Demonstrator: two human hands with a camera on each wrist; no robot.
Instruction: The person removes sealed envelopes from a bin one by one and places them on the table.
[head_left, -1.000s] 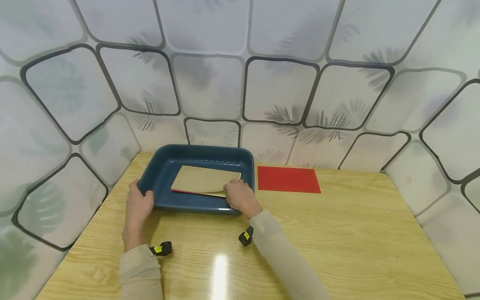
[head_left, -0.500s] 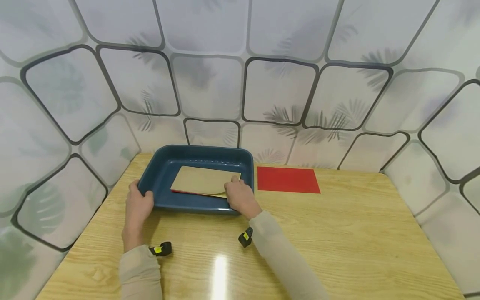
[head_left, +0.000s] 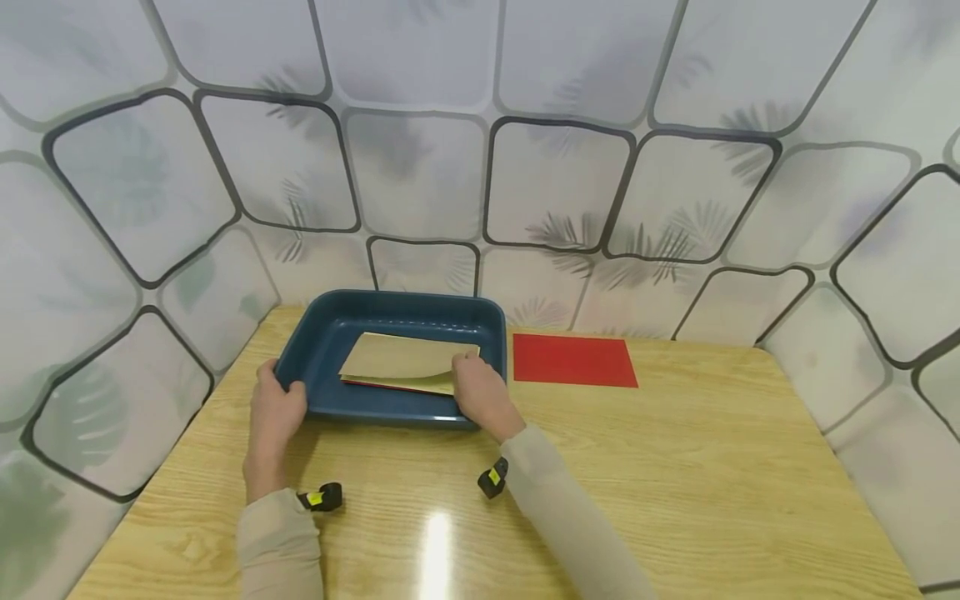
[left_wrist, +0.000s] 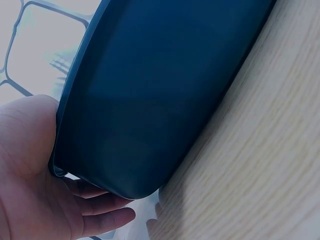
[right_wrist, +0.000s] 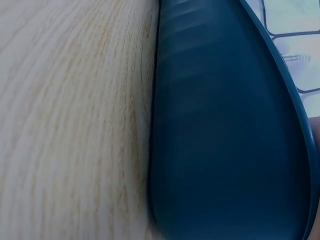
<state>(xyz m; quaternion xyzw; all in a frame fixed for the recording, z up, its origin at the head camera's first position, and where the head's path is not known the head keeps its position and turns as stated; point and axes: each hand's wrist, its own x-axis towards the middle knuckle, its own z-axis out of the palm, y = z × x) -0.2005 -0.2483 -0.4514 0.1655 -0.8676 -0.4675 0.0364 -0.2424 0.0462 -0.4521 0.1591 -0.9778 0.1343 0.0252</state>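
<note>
A dark blue plastic tray (head_left: 405,412) stands on the wooden table, with a small stack of paper sheets inside it. My left hand (head_left: 276,408) grips the tray's left rim; in the left wrist view the thumb side lies over the rim and the fingers (left_wrist: 105,220) reach along the outer wall. Reaching over the front right corner, my right hand (head_left: 483,396) pinches the top tan sheet (head_left: 405,354) at its right end. That sheet bows up a little, and yellow and red edges show beneath it. The right fingertips are hidden behind the hand.
A red sheet of paper (head_left: 574,360) lies flat on the table (head_left: 675,467) just right of the tray. Behind the table rises a patterned wall (head_left: 558,179), close to the tray's far side. More wall stands at the left and right.
My right hand has lifted the right end of the tan sheet slightly, so more of the yellow sheet below shows. The left hand and the tray have stayed in place.
</note>
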